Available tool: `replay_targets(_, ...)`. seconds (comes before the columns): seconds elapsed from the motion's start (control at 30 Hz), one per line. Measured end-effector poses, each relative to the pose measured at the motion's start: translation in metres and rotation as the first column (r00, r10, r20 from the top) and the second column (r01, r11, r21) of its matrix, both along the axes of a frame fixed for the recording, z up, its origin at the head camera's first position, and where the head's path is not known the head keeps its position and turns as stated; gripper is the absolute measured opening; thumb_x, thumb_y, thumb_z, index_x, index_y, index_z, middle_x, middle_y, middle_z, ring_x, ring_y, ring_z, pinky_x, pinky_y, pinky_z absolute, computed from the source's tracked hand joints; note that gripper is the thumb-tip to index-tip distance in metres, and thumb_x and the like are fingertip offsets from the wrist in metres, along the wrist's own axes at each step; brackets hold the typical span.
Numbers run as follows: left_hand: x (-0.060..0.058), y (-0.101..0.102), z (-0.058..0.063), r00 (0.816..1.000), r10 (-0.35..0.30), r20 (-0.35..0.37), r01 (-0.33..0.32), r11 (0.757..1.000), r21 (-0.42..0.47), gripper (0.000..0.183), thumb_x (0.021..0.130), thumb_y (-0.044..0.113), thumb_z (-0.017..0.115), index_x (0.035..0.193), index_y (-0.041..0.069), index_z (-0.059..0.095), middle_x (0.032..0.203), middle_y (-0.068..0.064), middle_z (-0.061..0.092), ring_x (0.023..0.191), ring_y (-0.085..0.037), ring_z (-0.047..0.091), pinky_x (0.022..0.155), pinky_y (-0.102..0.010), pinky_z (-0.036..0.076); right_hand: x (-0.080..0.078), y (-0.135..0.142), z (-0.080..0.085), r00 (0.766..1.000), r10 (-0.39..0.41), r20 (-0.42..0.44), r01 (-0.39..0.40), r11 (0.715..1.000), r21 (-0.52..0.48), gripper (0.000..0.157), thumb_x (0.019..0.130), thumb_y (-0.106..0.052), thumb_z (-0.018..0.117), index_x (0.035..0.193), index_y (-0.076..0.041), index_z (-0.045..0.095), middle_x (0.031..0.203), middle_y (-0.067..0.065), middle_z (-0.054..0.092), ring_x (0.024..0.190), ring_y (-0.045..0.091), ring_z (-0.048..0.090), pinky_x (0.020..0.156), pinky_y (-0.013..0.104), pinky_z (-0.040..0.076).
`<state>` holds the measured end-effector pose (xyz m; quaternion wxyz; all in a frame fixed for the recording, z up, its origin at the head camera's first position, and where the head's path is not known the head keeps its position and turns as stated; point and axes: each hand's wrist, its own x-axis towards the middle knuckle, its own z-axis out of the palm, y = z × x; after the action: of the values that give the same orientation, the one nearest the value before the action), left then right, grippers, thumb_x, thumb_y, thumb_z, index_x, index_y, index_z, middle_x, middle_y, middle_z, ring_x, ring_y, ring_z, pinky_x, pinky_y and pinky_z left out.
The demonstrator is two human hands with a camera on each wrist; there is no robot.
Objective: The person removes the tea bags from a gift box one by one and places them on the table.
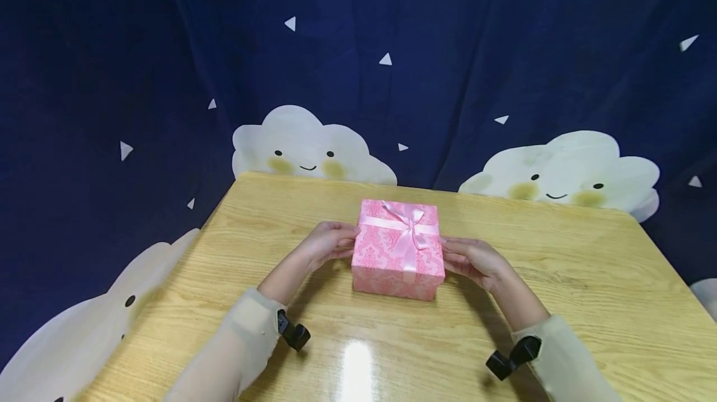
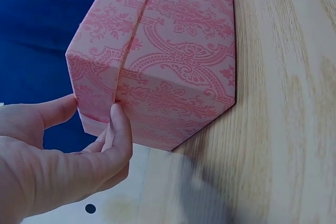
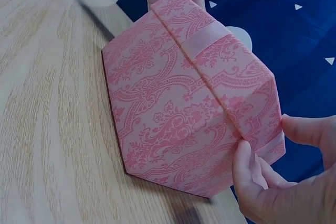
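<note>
A pink gift box (image 1: pixel 392 287) with a damask pattern stands on the wooden table, its lid (image 1: pixel 372 252) on. A pale pink ribbon (image 1: pixel 410 237) crosses the lid and is tied in a bow. At the box's left side my left hand (image 1: pixel 329 244) pinches the lid, with a fingertip (image 2: pixel 119 116) right at the lid's lower edge in the left wrist view. Opposite it, my right hand (image 1: pixel 475 260) grips the lid's right side the same way, the thumb (image 3: pixel 302 128) pressed higher on the lid. The inside of the box is hidden.
The light wooden table (image 1: pixel 252 203) reaches around the box on every side. Behind it hangs a dark blue curtain (image 1: pixel 347 78) with white triangles and smiling clouds. Each wrist wears a small black camera, one by the left sleeve (image 1: pixel 235 336), one by the right sleeve (image 1: pixel 566 352).
</note>
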<state>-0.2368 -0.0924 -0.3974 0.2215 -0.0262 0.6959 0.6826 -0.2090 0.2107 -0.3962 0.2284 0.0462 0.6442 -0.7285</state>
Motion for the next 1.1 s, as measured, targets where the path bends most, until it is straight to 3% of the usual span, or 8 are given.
replay_targets(0.5,0.0002,0.0007,0.0019,1.000,0.002,-0.010,-0.002,1.000,-0.007,0.033,0.094,0.012,0.057,0.119,-0.010,0.055,0.092,-0.001,0.062,0.084,-0.011,0.062,0.089,-0.029,0.059,-0.0015,0.0014,-0.0012,1.000,0.013,0.004,-0.013,1.000,-0.005,0.059,0.096,-0.017,0.057,0.139,0.015,0.032,0.086,-0.008,0.071,0.084,0.001,0.067,0.077,0.017,0.059)
replay_targets(0.83,0.0020,0.0015,0.0055,0.999,0.031,-0.018,-0.031,1.000,0.001,0.032,0.093,0.012,0.060,0.116,-0.010,0.057,0.087,0.001,0.063,0.080,-0.010,0.063,0.089,-0.031,0.060,-0.0008,0.0026,0.0007,1.000,0.020,0.002,-0.020,0.999,-0.037,0.025,0.097,-0.016,0.056,0.115,0.001,0.055,0.086,-0.006,0.072,0.084,0.003,0.068,0.078,0.018,0.060)
replay_targets(1.1,0.0012,0.0022,0.0043,0.998,0.055,0.009,-0.055,0.998,0.006,0.033,0.093,0.013,0.061,0.117,-0.009,0.057,0.091,-0.001,0.064,0.085,-0.013,0.063,0.087,-0.029,0.060,0.0003,0.0019,0.0020,1.000,0.027,0.002,-0.027,0.999,-0.037,0.026,0.097,-0.016,0.056,0.116,0.002,0.053,0.087,-0.006,0.071,0.084,0.003,0.068,0.078,0.018,0.060)
